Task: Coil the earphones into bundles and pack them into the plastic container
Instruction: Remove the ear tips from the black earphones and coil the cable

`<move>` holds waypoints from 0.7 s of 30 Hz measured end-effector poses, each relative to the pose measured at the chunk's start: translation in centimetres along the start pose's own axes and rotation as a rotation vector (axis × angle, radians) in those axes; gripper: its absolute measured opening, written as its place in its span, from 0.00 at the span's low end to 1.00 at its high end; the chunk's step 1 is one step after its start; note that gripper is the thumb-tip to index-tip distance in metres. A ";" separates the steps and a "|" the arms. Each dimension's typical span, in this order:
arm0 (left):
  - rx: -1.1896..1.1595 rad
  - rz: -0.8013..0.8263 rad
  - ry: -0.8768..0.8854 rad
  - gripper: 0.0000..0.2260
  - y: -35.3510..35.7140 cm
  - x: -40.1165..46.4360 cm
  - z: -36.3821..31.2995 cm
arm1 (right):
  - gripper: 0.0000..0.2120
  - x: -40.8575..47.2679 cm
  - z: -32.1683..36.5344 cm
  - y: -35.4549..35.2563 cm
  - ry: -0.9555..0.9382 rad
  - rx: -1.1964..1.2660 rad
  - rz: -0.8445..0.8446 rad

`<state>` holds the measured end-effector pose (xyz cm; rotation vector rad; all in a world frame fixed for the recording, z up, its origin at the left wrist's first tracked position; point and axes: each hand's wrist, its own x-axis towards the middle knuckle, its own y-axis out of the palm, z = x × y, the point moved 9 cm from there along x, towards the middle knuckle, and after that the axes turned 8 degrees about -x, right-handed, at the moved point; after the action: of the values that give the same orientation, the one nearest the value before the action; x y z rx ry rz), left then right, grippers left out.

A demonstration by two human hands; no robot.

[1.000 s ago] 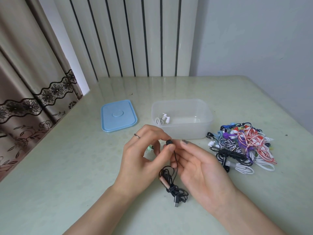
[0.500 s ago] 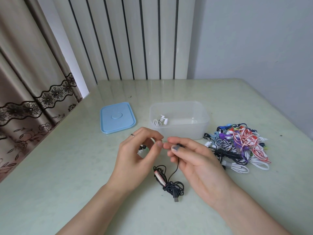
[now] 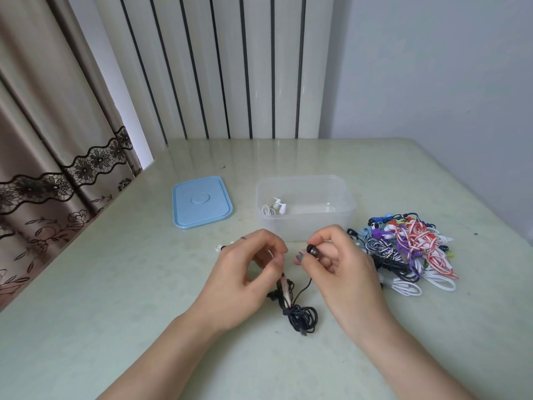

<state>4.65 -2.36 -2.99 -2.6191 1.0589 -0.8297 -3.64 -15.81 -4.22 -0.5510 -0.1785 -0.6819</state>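
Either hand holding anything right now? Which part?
Right hand pinches the black earphones by one earbud. Left hand grips their cable near the inline piece; the coiled rest hangs down to the table.

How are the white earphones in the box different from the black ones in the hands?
The white earphones lie inside the clear box; the black earphones are outside it on the table. Nobody touches the white ones; the right hand pinches a black earbud. Both are corded and bunched up.

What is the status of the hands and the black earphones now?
Right hand pinches black earbud; left hand grips its cable. Black earphones half-coiled on table. Container open, one white pair inside. Nothing blocking.
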 end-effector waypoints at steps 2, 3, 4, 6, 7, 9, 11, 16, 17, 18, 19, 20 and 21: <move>-0.003 0.084 -0.009 0.04 0.7 -0.2 0.0 | 0.10 0.0 -0.2 0.1 0.022 0.057 0.010; -0.009 0.116 -0.012 0.03 1.0 -0.2 0.0 | 0.09 0.0 -0.5 0.4 0.060 0.129 0.031; -0.015 0.138 -0.013 0.03 1.2 -0.3 0.0 | 0.09 0.1 -0.9 0.7 0.100 0.202 0.055; -0.018 0.166 -0.010 0.04 1.4 -0.4 -0.2 | 0.09 0.1 -1.3 1.0 0.151 0.318 0.087; -0.008 0.174 -0.014 0.05 1.4 -0.5 -0.2 | 0.09 0.2 -1.3 1.0 0.163 0.363 0.091; 0.028 0.189 -0.030 0.07 1.5 -0.6 -0.1 | 0.08 0.4 -1.6 0.6 0.191 0.450 0.072; 0.054 0.213 -0.069 0.07 1.3 -0.6 0.3 | 0.07 0.6 -2.0 0.2 0.233 0.548 0.038; 0.062 0.291 -0.142 0.21 1.1 -1.0 1.3 | 0.07 0.8 -2.7 -0.5 0.282 0.620 -0.025; 0.098 0.308 -0.131 0.23 1.3 -1.0 1.3 | 0.07 0.8 -2.7 -0.5 0.282 0.617 -0.023; 0.138 0.321 -0.110 0.25 1.6 -1.1 1.3 | 0.07 0.8 -2.7 -0.4 0.283 0.616 -0.019; 0.172 0.320 -0.079 0.25 1.8 -1.1 1.2 | 0.07 0.8 -2.7 -0.3 0.285 0.614 -0.013; 0.191 0.307 -0.048 0.23 1.9 -1.0 1.2 | 0.07 0.7 -2.6 -0.3 0.288 0.612 -0.005; 0.196 0.282 -0.025 0.20 1.8 -0.9 1.1 | 0.07 0.7 -2.6 -0.2 0.290 0.607 0.000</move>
<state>3.73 -3.08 -4.93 -2.2477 1.2348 -0.7891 -3.27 -17.77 -6.10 0.1307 -0.1051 -0.6592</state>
